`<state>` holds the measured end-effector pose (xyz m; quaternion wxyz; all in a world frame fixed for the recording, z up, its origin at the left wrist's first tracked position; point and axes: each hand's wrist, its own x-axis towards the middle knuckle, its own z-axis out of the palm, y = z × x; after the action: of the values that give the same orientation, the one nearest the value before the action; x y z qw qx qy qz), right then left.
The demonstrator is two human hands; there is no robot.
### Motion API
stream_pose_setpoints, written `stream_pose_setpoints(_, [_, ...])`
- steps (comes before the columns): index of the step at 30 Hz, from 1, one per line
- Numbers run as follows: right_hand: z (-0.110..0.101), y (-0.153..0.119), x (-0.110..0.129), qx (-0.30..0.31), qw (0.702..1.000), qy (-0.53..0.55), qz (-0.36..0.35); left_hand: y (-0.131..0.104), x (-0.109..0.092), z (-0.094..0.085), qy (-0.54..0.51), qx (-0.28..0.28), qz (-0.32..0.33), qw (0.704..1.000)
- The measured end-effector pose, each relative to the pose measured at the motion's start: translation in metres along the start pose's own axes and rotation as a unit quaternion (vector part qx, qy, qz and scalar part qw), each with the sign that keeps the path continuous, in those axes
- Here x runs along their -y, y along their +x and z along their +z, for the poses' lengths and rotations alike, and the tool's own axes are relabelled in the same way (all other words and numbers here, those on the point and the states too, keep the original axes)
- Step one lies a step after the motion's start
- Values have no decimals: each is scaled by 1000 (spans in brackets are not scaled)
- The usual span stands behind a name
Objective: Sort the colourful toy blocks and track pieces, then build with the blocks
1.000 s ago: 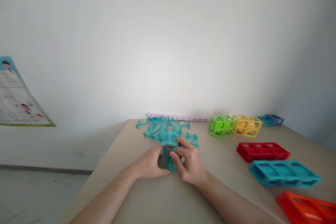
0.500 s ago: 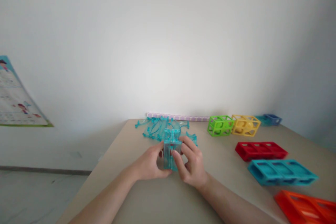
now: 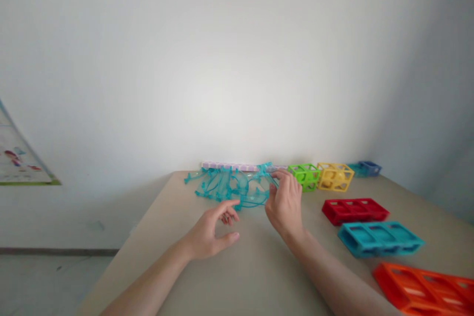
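My left hand (image 3: 213,232) is over the near middle of the table with thumb and fingers apart, holding nothing. Ahead and to the right, my right hand (image 3: 287,202) has its fingers closed round a clear teal plastic piece (image 3: 264,170), which sticks out to the left of the fingers. A pile of clear teal plastic pieces (image 3: 224,183) lies just beyond my hands. The part of the held piece inside my right hand is hidden.
Behind the pile runs a patterned purple strip (image 3: 229,165). To the right stand green (image 3: 307,175) and yellow (image 3: 335,177) frame blocks. Nearer lie red (image 3: 355,210), teal (image 3: 379,238) and orange (image 3: 425,286) blocks. A blue piece (image 3: 369,168) is at the back right.
The teal block between my hands has left my left hand, which has opened. My right hand has moved forward and right, to the pile's right side. The view has turned slightly right.
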<state>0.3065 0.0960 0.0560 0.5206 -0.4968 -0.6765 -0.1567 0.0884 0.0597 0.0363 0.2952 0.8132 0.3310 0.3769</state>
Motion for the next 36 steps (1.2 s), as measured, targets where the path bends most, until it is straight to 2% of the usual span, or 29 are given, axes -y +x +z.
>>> stream_pose_setpoints(4, [3, 5, -20, 70, 984, -159, 34, 0, -2, -1, 15, 16, 7, 1000])
stream_pose_setpoints(7, [5, 3, -28, 111, 969, -216, 48, 0, -2, -1, 26, 18, 10, 999])
stream_pose_setpoints(12, [3, 4, -29, 200, 939, -260, 104, 0, -1, -2, 44, 21, 13, 999])
stream_pose_setpoints(17, [1, 3, -29, 221, 934, -253, 119, 1, -1, -3, 51, 28, 10, 998])
stream_pose_setpoints(22, [4, 3, -30, 215, 948, -210, 106, 2, -1, -1, 63, 21, -6, 998])
stream_pose_setpoints(26, [12, 0, -22, 251, 963, -100, 14, 4, 3, 1, 86, -5, -40, 995])
stream_pose_setpoints(31, [24, -17, -5, 301, 953, 16, -32, 7, 17, -1, 143, -79, -112, 980])
stream_pose_setpoints(36, [35, -26, 0, 331, 936, 97, -65, 9, 26, -2, 145, -113, -150, 971])
